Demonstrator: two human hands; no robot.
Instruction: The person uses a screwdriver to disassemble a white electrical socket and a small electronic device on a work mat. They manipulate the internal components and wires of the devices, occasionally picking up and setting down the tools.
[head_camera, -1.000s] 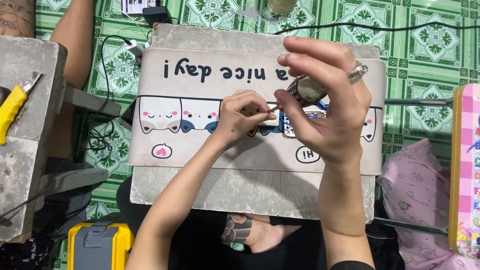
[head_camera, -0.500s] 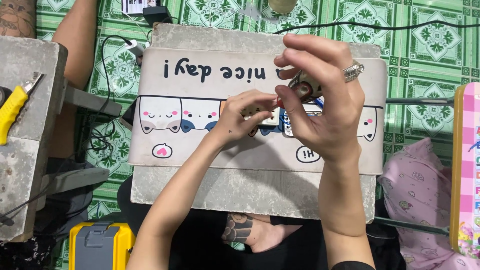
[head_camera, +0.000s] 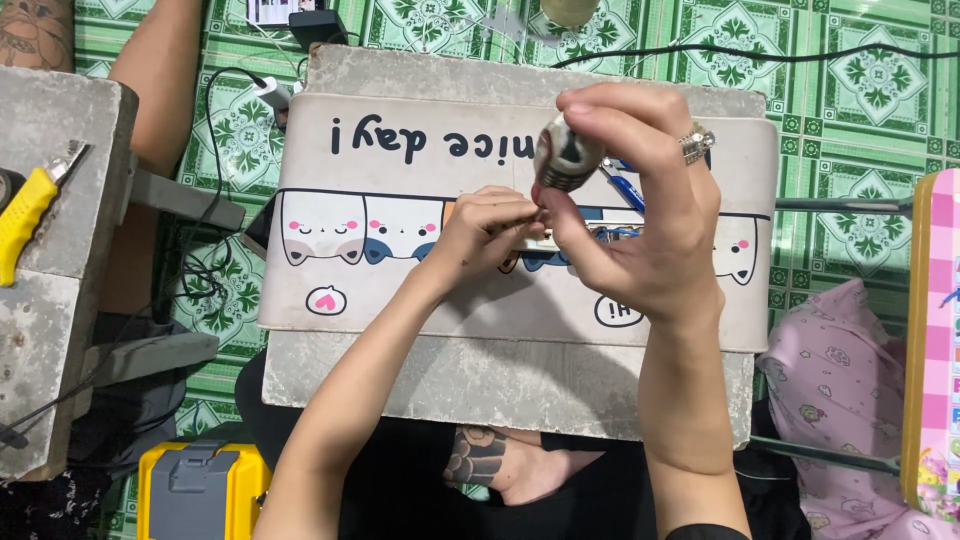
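My right hand (head_camera: 640, 235), with a ring on one finger, holds a small round dark-and-silver spool (head_camera: 566, 152) up between thumb and fingertips. My left hand (head_camera: 490, 225) is beside it, fingertips pinched on a small pale piece (head_camera: 530, 241) just over the mat; what the piece is cannot be made out. Both hands hover over a beige mat (head_camera: 450, 300) printed with cartoon cats, which lies on a concrete slab (head_camera: 480, 385). A blue-handled tool (head_camera: 625, 190) lies on the mat, partly hidden behind my right hand.
A second concrete block (head_camera: 60, 330) at the left carries a yellow utility knife (head_camera: 25, 215). Another person's arm (head_camera: 160, 70) rests at top left. A yellow-grey case (head_camera: 200, 490), pink cloth (head_camera: 840, 390), a pink box (head_camera: 935, 350) and cables (head_camera: 750, 55) lie on the green tiles.
My right hand has turned and raised the spool up and slightly left. My left hand has kept its pinch at nearly the same spot.
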